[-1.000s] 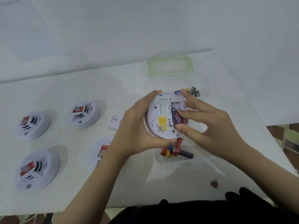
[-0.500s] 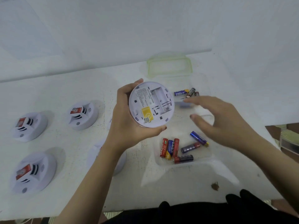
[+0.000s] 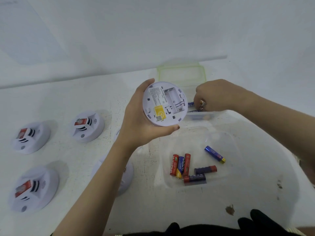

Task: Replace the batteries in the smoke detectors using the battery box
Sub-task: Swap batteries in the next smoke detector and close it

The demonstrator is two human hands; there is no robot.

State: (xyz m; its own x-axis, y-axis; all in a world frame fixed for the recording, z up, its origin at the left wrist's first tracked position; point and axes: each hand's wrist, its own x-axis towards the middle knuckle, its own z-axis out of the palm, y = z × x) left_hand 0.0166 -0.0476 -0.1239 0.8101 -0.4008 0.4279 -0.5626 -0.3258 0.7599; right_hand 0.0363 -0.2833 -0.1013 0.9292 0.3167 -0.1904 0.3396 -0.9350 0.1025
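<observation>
My left hand [image 3: 141, 123] holds a white smoke detector [image 3: 164, 103] above the table, back side up, its battery bay bare. My right hand [image 3: 216, 96] reaches to the far side of the clear battery box [image 3: 226, 133], fingers pinched on a battery [image 3: 202, 104] among a few loose batteries [image 3: 190, 104] lying on the table behind the box. Several red and blue batteries [image 3: 185, 166] lie in the box's near part, one blue battery [image 3: 215, 154] apart from them.
Three smoke detectors [image 3: 87, 126] [image 3: 30, 137] [image 3: 34, 189] rest face up on the white table at left. Another detector [image 3: 126, 178] is partly hidden under my left forearm. The box's green-rimmed lid [image 3: 181, 75] lies by the wall. The table edge runs near my body.
The right hand pulled a battery out of the detector, dropped it into the box, then moved back to the loose batteries behind the box. The left hand lifted the detector slightly left.
</observation>
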